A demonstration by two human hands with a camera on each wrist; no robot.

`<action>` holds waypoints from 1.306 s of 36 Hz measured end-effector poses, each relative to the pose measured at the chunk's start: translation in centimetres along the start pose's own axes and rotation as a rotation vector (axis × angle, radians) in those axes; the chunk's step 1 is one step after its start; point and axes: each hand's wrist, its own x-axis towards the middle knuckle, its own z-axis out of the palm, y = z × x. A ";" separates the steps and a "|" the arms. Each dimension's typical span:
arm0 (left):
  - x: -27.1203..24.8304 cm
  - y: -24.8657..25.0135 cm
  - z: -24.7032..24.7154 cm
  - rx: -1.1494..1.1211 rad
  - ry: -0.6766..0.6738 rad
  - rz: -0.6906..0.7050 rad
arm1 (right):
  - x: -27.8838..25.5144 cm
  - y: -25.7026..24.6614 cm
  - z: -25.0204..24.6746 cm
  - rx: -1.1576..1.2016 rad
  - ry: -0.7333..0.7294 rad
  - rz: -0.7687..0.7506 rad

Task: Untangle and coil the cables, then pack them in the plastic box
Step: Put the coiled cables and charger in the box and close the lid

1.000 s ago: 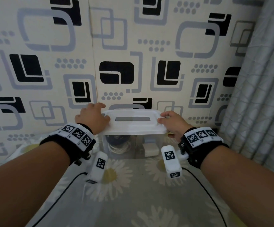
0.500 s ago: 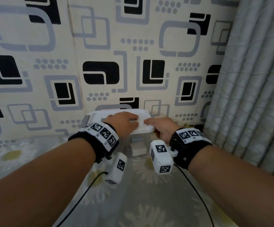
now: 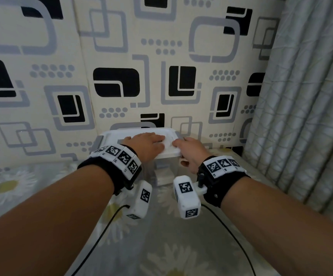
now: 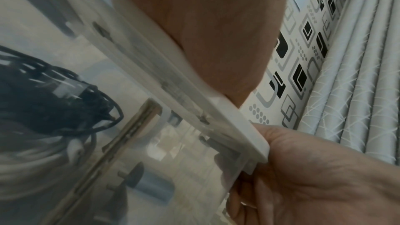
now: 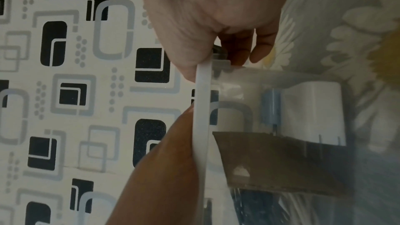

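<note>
A clear plastic box [image 3: 163,168] stands against the wall with its white lid [image 3: 111,137] on top. My left hand [image 3: 147,143] lies flat on the middle of the lid, palm down. My right hand [image 3: 190,151] grips the lid's near right corner, thumb on top and fingers curled under the rim. In the left wrist view a coiled black cable [image 4: 49,102] shows through the box wall, below the lid [image 4: 227,117]. The right wrist view shows a white charger block [image 5: 311,112] inside the box, beside the lid edge [image 5: 202,109]. The other contents are blurred.
The box sits on a daisy-print cloth [image 3: 161,246]. A patterned wall [image 3: 161,76] is right behind it. A grey curtain [image 3: 301,96] hangs close on the right. Thin black leads [image 3: 101,232] run from the wrist cameras across the cloth.
A second ago each hand held one end of the lid. My left hand has since slid onto the lid's middle, and my right hand has moved to its near right corner.
</note>
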 end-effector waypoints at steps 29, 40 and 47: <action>-2.6 -1.9 -0.9 -0.255 0.395 -0.028 | -2.0 -0.3 0.3 -0.011 -0.043 -0.013; -5.6 -8.1 0.4 -0.969 0.758 -0.451 | -3.2 0.4 1.5 0.142 -0.044 0.094; -6.9 -7.5 2.2 -1.404 0.451 -0.567 | -3.2 1.5 1.8 0.169 -0.028 0.107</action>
